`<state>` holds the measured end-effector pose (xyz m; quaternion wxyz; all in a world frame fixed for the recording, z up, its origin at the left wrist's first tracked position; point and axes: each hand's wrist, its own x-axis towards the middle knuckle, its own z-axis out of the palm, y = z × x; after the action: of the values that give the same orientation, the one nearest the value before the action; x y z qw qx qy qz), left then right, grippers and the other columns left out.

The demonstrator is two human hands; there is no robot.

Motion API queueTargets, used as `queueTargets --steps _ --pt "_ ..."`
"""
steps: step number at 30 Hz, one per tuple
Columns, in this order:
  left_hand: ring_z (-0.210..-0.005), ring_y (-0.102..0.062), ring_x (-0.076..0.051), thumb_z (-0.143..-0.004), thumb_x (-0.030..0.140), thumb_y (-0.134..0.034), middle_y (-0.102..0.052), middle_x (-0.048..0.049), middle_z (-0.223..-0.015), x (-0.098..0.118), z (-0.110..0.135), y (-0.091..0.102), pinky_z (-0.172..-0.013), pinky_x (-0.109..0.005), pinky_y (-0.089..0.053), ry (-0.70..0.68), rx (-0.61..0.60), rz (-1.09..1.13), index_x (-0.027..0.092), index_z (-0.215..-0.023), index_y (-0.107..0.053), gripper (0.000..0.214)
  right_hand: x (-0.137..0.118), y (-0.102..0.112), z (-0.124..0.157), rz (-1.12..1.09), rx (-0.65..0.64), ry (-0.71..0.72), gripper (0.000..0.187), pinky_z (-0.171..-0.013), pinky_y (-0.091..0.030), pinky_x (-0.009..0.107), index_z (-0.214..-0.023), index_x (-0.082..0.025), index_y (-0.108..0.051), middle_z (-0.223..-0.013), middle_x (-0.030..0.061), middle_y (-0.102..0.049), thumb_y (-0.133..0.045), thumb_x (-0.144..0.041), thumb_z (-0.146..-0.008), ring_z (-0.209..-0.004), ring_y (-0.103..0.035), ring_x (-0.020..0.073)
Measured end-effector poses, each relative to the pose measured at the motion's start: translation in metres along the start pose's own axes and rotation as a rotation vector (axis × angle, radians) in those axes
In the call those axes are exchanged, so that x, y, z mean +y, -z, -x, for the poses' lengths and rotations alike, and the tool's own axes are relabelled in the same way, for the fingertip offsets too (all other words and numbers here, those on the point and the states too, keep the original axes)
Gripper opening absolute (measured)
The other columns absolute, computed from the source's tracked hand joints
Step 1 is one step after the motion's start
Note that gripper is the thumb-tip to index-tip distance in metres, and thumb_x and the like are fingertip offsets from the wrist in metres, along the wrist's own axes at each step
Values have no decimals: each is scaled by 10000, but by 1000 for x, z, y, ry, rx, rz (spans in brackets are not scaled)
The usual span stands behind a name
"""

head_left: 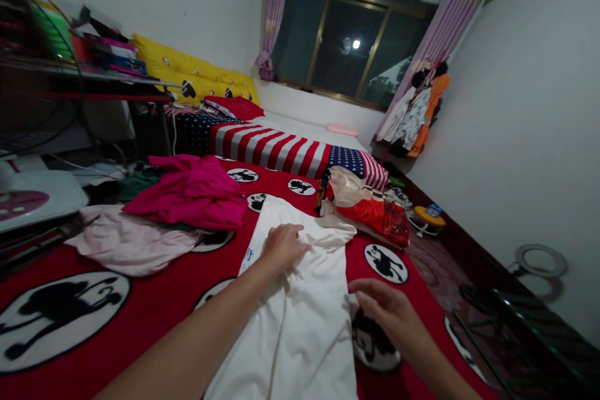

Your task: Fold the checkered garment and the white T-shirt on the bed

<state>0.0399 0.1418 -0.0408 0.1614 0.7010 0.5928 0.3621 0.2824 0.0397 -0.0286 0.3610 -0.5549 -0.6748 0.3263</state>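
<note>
A white garment (300,319) lies spread lengthwise on the red bedcover (154,300) with black cartoon medallions. My left hand (281,247) rests on the garment's upper part, fingers curled and pinching a fold of the cloth near its far end. My right hand (387,309) hovers just off the garment's right edge, fingers stretched out and apart, holding nothing.
A magenta garment (192,190) and a pale pink one (126,240) lie piled to the left. A red and cream bundle (370,206) sits beyond the white garment. Behind it lies a stars-and-stripes blanket (276,147). Clothes hang at the right wall (419,109); a shelf (84,69) stands left.
</note>
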Motion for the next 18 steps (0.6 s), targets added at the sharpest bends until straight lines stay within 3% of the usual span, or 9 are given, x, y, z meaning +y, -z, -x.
queueTargets --steps 3,6,11,18 --pt "-822 -642 -278 -717 234 -672 -709 -89 -812 10 7 2 -811 -393 -407 -160 -60 -69 223 -911 -756 212 4 16 -66 -28 266 -25 438 -717 -539 343 -962 -140 -685 -1005 139 -711 -658 -492 -704 -926 -661 261" --pt "-869 -617 -258 -719 143 -636 -690 -79 -822 18 11 3 -821 -385 -380 -302 -100 -131 235 -844 -748 191 10 18 -121 14 384 -94 500 -637 -530 320 -1029 -124 -664 -1042 155 -700 -609 -492 -695 -892 -669 257" --pt "-904 -604 -206 -708 106 -620 -688 -34 -912 24 13 7 -838 -350 -358 -413 -190 -188 211 -827 -690 174 15 12 -172 153 330 -132 289 -649 -482 293 -770 -131 -706 -802 113 -721 -682 -385 -636 -839 -660 270" --pt "-825 -625 -191 -683 105 -586 -700 -23 -884 22 9 9 -771 -317 -373 -508 -308 -252 208 -830 -660 194 8 18 -195 192 245 -209 188 -595 -386 249 -474 -187 -606 -498 13 -568 -774 -245 -535 -724 -614 221"
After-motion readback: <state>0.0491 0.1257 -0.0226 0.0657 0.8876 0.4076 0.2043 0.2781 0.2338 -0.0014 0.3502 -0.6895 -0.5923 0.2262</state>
